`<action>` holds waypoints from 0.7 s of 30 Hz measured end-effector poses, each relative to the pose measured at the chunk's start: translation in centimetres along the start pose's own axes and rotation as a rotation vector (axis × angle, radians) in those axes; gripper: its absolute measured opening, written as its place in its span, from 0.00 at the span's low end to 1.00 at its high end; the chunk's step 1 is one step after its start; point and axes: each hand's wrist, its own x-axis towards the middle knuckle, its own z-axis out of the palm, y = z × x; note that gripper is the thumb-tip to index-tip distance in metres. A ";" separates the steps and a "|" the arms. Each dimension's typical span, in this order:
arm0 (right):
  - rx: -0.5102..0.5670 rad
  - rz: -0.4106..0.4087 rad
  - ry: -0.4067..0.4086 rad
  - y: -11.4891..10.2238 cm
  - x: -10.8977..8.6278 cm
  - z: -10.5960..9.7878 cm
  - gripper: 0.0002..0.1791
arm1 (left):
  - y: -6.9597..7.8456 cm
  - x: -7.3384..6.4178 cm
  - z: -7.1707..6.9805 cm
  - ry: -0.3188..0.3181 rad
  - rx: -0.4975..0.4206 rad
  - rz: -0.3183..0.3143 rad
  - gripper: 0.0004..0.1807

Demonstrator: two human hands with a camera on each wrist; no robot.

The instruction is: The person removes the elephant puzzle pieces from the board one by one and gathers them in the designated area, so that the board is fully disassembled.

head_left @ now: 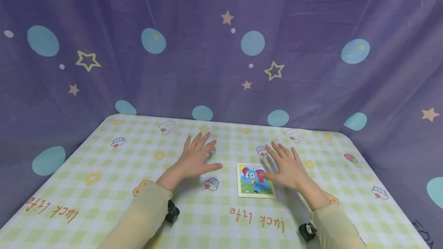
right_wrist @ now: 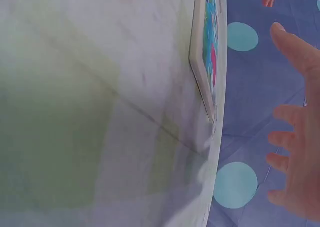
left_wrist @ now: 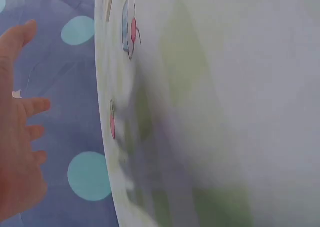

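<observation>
A square picture puzzle (head_left: 252,187) with a pale frame lies flat on the table; it shows a blue elephant with pink ears on green grass. My right hand (head_left: 288,170) hovers above its right edge, fingers spread, the thumb crossing over part of the picture in the head view. In the right wrist view that hand (right_wrist: 300,137) is clear of the surface, and the puzzle (right_wrist: 198,52) is seen edge-on. My left hand (head_left: 195,160) is held over the cloth to the left of the puzzle, fingers spread and holding nothing. The left wrist view shows this hand (left_wrist: 20,132) raised above the table.
A green-and-white checked tablecloth (head_left: 138,160) with printed cupcakes, flowers and lettering covers the table. Behind it hangs a purple curtain (head_left: 207,80) with blue dots and stars. Each wrist wears a small black device, one at the left sleeve (head_left: 138,218), one at the right sleeve (head_left: 335,224).
</observation>
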 end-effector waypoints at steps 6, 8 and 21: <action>0.017 -0.009 -0.025 -0.4 0.1 0.3 0.51 | 0.9 0.4 0.4 -0.027 -0.054 0.040 0.41; 0.035 -0.016 -0.027 -0.4 0.1 0.4 0.50 | 1.3 0.5 0.5 -0.037 -0.068 0.055 0.40; 0.108 -0.062 -0.056 -1.5 0.8 1.4 0.51 | 3.1 1.5 2.3 -0.023 -0.091 0.084 0.30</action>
